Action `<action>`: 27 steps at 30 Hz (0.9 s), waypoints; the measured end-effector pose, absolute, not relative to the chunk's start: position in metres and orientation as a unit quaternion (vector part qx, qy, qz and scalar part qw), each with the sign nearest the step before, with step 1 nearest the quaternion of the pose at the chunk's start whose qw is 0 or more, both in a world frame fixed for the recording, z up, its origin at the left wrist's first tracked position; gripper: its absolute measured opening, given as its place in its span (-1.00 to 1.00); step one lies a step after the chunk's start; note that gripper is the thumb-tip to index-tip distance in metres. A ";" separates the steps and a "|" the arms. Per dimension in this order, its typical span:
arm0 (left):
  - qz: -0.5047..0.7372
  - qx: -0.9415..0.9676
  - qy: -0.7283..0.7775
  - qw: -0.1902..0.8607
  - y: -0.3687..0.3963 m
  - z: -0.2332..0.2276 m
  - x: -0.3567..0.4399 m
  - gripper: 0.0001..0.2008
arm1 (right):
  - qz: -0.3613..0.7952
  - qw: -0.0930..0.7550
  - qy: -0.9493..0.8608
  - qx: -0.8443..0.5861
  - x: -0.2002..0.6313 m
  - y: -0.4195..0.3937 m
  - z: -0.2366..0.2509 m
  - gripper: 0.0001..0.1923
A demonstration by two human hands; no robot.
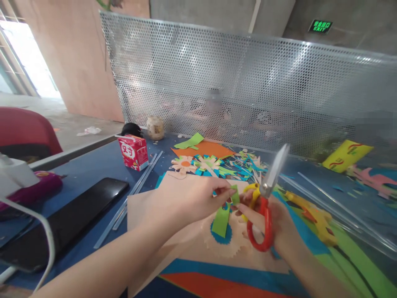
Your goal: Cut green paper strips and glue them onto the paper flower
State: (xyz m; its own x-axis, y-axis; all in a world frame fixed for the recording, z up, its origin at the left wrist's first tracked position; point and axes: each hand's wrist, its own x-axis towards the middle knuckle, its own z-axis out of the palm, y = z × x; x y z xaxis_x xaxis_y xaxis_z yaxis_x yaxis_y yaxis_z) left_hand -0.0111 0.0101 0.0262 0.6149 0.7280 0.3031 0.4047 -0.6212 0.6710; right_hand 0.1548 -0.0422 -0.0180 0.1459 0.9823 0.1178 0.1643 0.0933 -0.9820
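My left hand (198, 196) pinches a small bright green strip (235, 194), felt or paper, between thumb and fingers. Scissors (266, 189) with one red and one yellow handle are held in my right hand (281, 221), their blades pointing up and away. The fingertips of that hand also reach the green strip beside my left fingers. Below them another green piece (221, 223) lies across a blue scalloped disc (228, 236), on a larger pale peach round with a jagged edge (214, 244). Peach sheets (145, 215) lie underneath.
Flower cut-outs (206, 165), an orange sheet (201, 150) and scraps lie ahead. At left are a phone (68, 219), a pink drink carton (134, 153) and clear sticks (136, 194). A yellow glue gun (313, 215) lies right. Behind stands a perforated metal screen (248, 91).
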 end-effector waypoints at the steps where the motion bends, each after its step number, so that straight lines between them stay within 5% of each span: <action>1: 0.281 0.863 0.339 0.250 0.009 0.025 -0.009 -0.72 | 0.393 0.524 -0.523 -0.545 0.155 -0.041 -0.020 -0.76; 7: 0.260 0.894 0.310 0.193 0.008 0.015 -0.006 -0.79 | 0.388 0.530 -0.547 -0.519 0.156 -0.037 -0.021 -0.81; 20: 0.208 0.881 0.355 0.232 0.033 0.005 -0.021 -0.56 | 0.222 0.444 -0.572 -0.652 0.190 0.000 0.040 -0.91; 27: 0.176 0.870 0.385 0.252 0.031 0.004 -0.015 -0.59 | 0.150 0.363 -0.535 -0.748 0.228 0.091 0.039 -0.74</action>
